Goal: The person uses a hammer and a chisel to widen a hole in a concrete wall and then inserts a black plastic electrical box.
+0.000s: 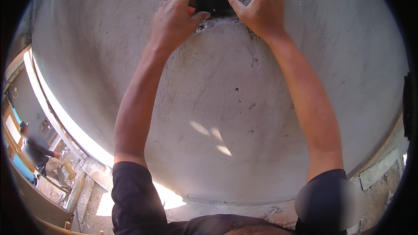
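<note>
A black rectangular box (212,1), looking like an electrical wall box, sits in a rough-edged hole high in the grey plastered wall (204,117). My left hand (176,22) holds its left side, index finger at the upper corner and thumb at the lower one. On the opposite side, my right hand (264,12) has its thumb against the box's right edge and its index finger near the upper right corner. The other right fingers are curled above, near the wall. A small pale piece shows at the box's top edge. How deep the box sits cannot be made out.
Broken plaster surrounds the hole, and small pits mark the wall below. At the far left, beyond a bright edge, a person (37,152) is near a bucket (67,170) amid planks and rubble. Debris lies along the wall's foot.
</note>
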Motion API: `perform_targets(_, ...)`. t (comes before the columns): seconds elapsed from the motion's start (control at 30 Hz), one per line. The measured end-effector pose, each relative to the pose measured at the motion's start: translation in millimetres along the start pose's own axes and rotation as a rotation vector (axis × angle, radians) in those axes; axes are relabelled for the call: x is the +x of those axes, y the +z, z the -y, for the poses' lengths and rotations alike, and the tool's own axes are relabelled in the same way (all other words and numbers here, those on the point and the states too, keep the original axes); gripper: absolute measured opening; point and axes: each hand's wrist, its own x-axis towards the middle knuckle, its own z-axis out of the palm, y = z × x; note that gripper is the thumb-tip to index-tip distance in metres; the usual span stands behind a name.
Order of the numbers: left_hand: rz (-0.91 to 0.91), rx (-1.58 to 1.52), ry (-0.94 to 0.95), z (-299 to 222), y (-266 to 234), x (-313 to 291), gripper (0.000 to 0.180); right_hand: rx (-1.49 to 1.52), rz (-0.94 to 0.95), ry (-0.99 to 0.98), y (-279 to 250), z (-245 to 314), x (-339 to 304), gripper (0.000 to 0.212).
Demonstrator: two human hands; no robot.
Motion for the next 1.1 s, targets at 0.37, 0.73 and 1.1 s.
perform_targets(0.37, -0.051, -0.2, 0.057, 8.1, -7.4, -1.5, 0.076, -0.372, 0.132, -0.141, 26.2, 23.0, 15.8, 0.029)
perform_targets(0.73, -0.034, -0.267, 0.06, 15.4, -1.3, 2.4, 0.064, -0.493, 0.237, -0.168, 27.6, 42.5, 35.8, 0.026)
perform_targets(1.1, -0.101, -0.208, 0.082, 14.8, 7.1, 1.8, 0.066, -0.574, 0.266, -0.211, 29.9, 43.2, 40.2, 0.014)
